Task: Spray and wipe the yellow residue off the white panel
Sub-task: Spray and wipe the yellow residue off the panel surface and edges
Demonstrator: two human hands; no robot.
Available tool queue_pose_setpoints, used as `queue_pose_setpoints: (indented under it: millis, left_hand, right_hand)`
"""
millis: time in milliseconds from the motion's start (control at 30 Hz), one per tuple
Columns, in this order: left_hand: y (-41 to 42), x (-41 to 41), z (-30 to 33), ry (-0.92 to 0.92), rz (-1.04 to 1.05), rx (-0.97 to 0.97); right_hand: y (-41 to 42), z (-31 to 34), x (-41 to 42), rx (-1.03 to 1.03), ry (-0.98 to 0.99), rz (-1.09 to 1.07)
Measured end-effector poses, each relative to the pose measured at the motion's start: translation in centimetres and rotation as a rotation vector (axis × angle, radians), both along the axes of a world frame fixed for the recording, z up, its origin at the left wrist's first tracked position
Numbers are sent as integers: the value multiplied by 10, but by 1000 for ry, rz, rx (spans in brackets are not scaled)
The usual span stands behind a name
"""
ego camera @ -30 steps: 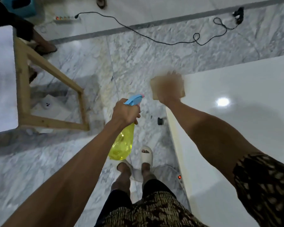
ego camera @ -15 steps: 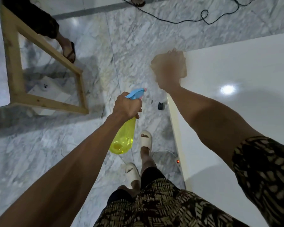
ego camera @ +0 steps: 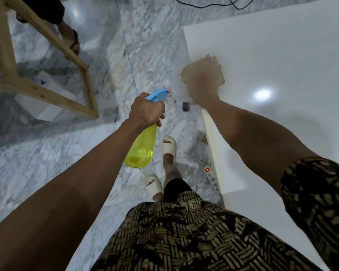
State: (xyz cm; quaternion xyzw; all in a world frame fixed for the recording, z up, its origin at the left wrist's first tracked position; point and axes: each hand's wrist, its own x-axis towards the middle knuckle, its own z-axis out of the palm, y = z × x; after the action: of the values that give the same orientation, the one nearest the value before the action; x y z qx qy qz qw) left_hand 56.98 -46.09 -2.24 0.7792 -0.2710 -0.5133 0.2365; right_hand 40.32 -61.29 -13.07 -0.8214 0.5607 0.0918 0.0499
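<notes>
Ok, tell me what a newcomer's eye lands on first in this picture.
First the bright yellow spray bottle with its blue trigger head, gripped by the left hand over the marble floor at centre. Next the motion-blurred right hand pressing a tan cloth on the left edge of the glossy white panel, which fills the right side. A lit power strip lies on the floor beside the panel.

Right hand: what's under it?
The right hand presses a tan cloth onto the glossy white panel near its edge. Motion blur and the hand hide any yellow residue beneath.
</notes>
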Motion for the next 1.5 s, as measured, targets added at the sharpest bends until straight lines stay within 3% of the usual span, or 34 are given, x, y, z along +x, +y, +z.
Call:
queue_pose_setpoints:
  millis: [467,1100,1500]
  left_hand:
    - [168,-94,5,10,-127,-8]
    - [298,-236,14,26,-123,-5]
    - [392,-288,25,-27,-322,-47]
  right_hand:
    - [182,-7,-120,-68,-42,16]
    - [392,4,-252,-5,-79,28]
    - [529,6,-339,-45,-87,-15]
